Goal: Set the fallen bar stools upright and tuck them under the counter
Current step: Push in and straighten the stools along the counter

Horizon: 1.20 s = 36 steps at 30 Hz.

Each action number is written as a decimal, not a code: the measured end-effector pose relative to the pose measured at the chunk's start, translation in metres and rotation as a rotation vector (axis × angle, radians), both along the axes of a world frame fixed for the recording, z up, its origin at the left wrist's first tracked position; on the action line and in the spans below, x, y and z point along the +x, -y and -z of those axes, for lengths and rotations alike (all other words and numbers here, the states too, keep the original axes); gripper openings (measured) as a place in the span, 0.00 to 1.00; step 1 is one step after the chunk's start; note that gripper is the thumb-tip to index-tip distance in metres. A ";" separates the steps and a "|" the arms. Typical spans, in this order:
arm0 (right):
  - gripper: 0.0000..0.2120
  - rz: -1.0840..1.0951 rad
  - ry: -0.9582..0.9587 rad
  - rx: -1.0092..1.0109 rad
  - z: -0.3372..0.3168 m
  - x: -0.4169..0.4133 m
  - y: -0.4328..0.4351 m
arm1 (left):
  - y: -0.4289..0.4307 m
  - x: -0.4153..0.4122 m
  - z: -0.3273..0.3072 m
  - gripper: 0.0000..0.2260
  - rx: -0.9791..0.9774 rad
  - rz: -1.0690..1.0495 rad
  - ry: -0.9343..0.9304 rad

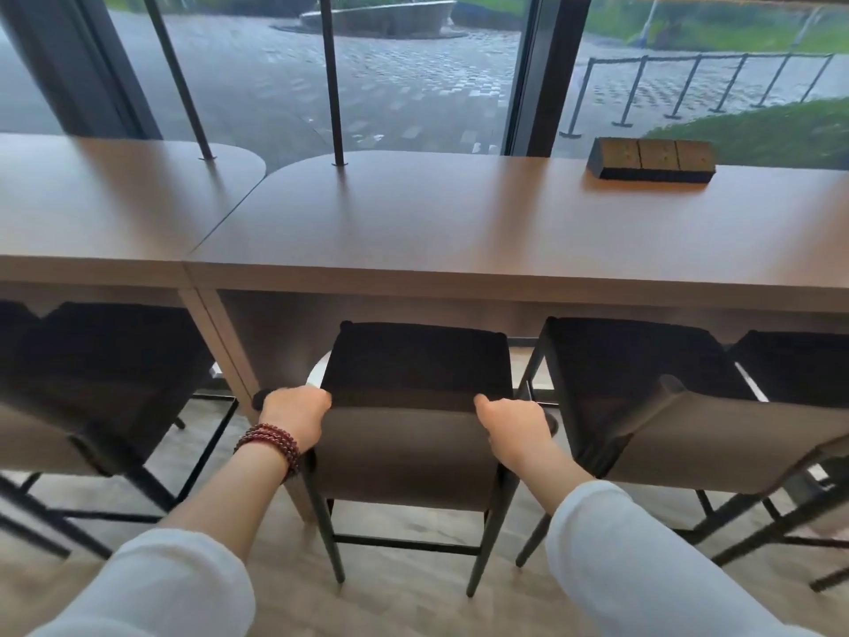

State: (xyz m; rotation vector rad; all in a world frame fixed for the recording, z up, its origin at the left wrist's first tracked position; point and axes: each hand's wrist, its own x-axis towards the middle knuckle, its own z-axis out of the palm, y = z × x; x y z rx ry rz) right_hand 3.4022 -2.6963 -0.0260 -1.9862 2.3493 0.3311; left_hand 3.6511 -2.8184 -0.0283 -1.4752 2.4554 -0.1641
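Centre stool (pixel 416 374) stands upright at lower centre of frame, seat partly under the desk (pixel 459 232) edge. Backrest top is gripped at both corners: left hand (pixel 294 418) clenched on left end, right hand (pixel 517 429) on right. Symmetric hold judged to keep the push straight between neighbouring stools.

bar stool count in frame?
4, all upright. Far left stool; center stool, its backrest gripped by left hand and right hand; right stool; far right stool, cut off by the frame. More may sit outside it.
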 end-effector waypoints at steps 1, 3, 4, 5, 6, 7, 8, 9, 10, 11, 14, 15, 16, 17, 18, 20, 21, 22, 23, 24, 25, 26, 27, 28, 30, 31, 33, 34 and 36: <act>0.18 0.005 0.006 0.001 0.001 0.000 0.001 | 0.002 0.002 -0.001 0.14 -0.013 0.005 0.022; 0.08 0.003 -0.005 -0.002 0.000 0.000 0.001 | 0.004 0.003 0.002 0.14 -0.056 0.027 0.067; 0.09 -0.001 -0.013 -0.001 0.000 -0.001 0.001 | 0.003 0.001 0.004 0.14 -0.070 0.039 0.074; 0.09 -0.004 -0.019 -0.001 0.002 -0.005 0.002 | 0.000 0.000 0.004 0.14 -0.073 0.044 0.079; 0.08 -0.001 -0.030 -0.007 0.004 -0.010 0.003 | -0.001 -0.002 0.005 0.13 -0.076 0.051 0.077; 0.08 0.002 -0.043 -0.015 0.007 -0.017 0.005 | -0.001 -0.005 0.006 0.13 -0.085 0.061 0.055; 0.10 0.005 -0.060 -0.022 0.008 -0.024 0.007 | -0.003 -0.009 0.007 0.13 -0.082 0.072 0.029; 0.11 0.007 -0.068 -0.029 0.010 -0.033 0.009 | -0.005 -0.013 0.006 0.12 -0.086 0.083 0.005; 0.11 0.012 -0.072 -0.036 0.011 -0.041 0.011 | -0.008 -0.019 0.005 0.09 -0.063 0.100 -0.002; 0.12 0.018 -0.072 -0.050 0.013 -0.049 0.013 | -0.009 -0.026 0.004 0.09 -0.058 0.122 -0.031; 0.12 0.026 -0.080 -0.085 0.016 -0.064 0.020 | -0.007 -0.039 0.002 0.12 -0.071 0.110 -0.027; 0.12 0.022 -0.088 -0.101 0.017 -0.067 0.022 | -0.007 -0.042 0.000 0.09 -0.063 0.099 -0.028; 0.12 0.020 -0.093 -0.109 0.017 -0.068 0.024 | -0.003 -0.044 0.000 0.10 -0.077 0.090 0.012; 0.12 0.020 -0.097 -0.115 0.016 -0.069 0.026 | 0.001 -0.047 -0.001 0.12 -0.084 0.103 0.036; 0.11 0.019 -0.097 -0.116 0.016 -0.069 0.027 | 0.005 -0.049 -0.003 0.12 -0.093 0.117 0.043; 0.11 0.013 -0.089 -0.125 0.015 -0.068 0.030 | 0.012 -0.051 -0.006 0.12 -0.117 0.136 0.039; 0.10 0.013 -0.088 -0.127 0.014 -0.068 0.030 | 0.015 -0.051 -0.007 0.12 -0.107 0.144 0.047; 0.10 0.015 -0.093 -0.128 0.013 -0.066 0.030 | 0.018 -0.051 -0.008 0.12 -0.114 0.152 0.056; 0.10 0.023 -0.099 -0.134 0.014 -0.065 0.030 | 0.022 -0.052 -0.009 0.12 -0.126 0.149 0.066; 0.10 0.036 -0.098 -0.131 0.015 -0.062 0.029 | 0.026 -0.052 -0.010 0.12 -0.144 0.147 0.060; 0.10 0.045 -0.090 -0.135 0.014 -0.059 0.029 | 0.031 -0.052 -0.011 0.12 -0.152 0.140 0.052; 0.10 0.054 -0.084 -0.136 0.014 -0.055 0.029 | 0.035 -0.053 -0.011 0.12 -0.153 0.132 0.046; 0.09 0.054 -0.067 -0.142 0.015 -0.052 0.029 | 0.040 -0.053 -0.010 0.12 -0.151 0.120 0.045; 0.09 0.050 -0.054 -0.145 0.014 -0.048 0.029 | 0.045 -0.053 -0.009 0.13 -0.148 0.107 0.050; 0.09 0.042 -0.033 -0.157 0.011 -0.039 0.032 | 0.052 -0.050 -0.009 0.13 -0.157 0.082 0.073; 0.09 0.038 -0.035 -0.160 0.007 -0.036 0.034 | 0.056 -0.047 -0.007 0.13 -0.160 0.064 0.085; 0.11 0.017 -0.068 -0.219 0.003 -0.031 0.043 | 0.060 -0.039 -0.004 0.12 -0.146 0.031 0.077; 0.11 0.002 -0.063 -0.183 0.002 -0.028 0.048 | 0.060 -0.034 -0.002 0.12 -0.139 0.020 0.067; 0.11 -0.024 -0.038 -0.123 0.003 -0.027 0.055 | 0.059 -0.026 0.003 0.11 -0.140 0.035 0.055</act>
